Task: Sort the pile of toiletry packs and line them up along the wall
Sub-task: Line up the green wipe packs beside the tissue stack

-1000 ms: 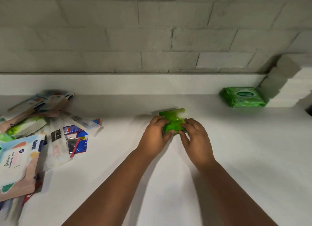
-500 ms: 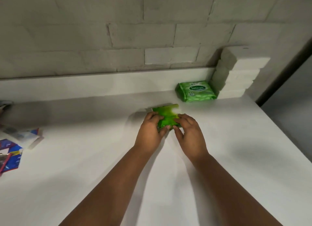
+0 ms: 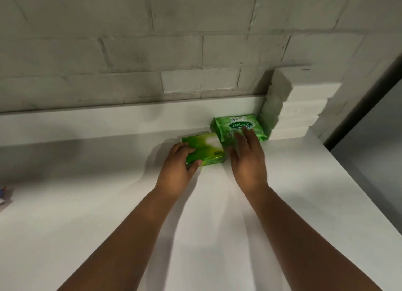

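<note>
My left hand [image 3: 178, 169] grips a bright green pack [image 3: 206, 148] by its near-left corner, low over the white table. Just to its right, a green Sanicare wipes pack [image 3: 235, 123] lies against the ledge at the foot of the brick wall. My right hand [image 3: 247, 158] is open, fingers spread, with the fingertips over the front of the Sanicare pack. It holds nothing. The two packs nearly touch.
A stack of white blocks [image 3: 295, 103] stands in the back right corner, right next to the Sanicare pack. The table's right edge [image 3: 356, 197] runs diagonally toward me. A scrap of the pile [image 3: 4, 195] shows at the far left edge.
Both hands carried the green pack right and toward the wall, beside the Sanicare pack. My right hand let go of it and opened over the Sanicare pack. The view swung right.
</note>
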Motion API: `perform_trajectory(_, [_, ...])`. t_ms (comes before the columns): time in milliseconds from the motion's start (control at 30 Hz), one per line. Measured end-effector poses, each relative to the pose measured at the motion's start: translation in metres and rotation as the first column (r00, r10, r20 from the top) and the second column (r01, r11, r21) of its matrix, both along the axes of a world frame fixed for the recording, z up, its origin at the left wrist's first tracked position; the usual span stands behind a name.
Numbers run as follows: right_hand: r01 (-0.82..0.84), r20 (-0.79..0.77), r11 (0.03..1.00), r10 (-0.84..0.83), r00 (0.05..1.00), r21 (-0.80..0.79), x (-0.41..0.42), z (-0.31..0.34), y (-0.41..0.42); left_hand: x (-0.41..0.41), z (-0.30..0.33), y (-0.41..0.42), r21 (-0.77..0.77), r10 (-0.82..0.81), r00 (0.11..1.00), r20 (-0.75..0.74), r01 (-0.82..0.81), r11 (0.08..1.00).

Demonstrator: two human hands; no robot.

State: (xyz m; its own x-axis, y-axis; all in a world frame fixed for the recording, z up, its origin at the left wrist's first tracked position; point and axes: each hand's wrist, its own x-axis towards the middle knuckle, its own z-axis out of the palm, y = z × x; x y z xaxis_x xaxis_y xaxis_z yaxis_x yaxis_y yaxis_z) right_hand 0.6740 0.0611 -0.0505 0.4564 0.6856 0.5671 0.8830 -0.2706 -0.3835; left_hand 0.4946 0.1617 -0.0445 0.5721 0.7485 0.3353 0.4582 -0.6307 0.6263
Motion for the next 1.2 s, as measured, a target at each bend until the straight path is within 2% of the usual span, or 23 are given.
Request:
perform_trajectory(267, [-0.01,0.033,0.993,0.014,0.999,-0.114,0.029,-0.008,0.026,0.009,-0.002,0.028,0.025,0.005,1.0,0.014,-0.005,1.0])
perform_trajectory(433, [-0.019,0.018,0.995,0.021,1.0,-0.101,0.031,-0.01,0.026,0.016,-0.004,0.042,0.05,-0.027,0.999,0.031,0.026,0.998])
perform_trajectory(933, [-0.023,-0.012,0.991,0.021,1.0,-0.133,0.027,-0.005,0.025,0.028,-0.007,0.044,0.062,0.014,0.999,0.043,-0.017,0.998])
perform_trajectory(1200, [0.012,0.056,0.989,-0.004,0.998,-0.148,0.021,-0.001,0.019,0.021,-0.002,0.029,0.085,0.069,0.997,0.033,-0.072,0.994])
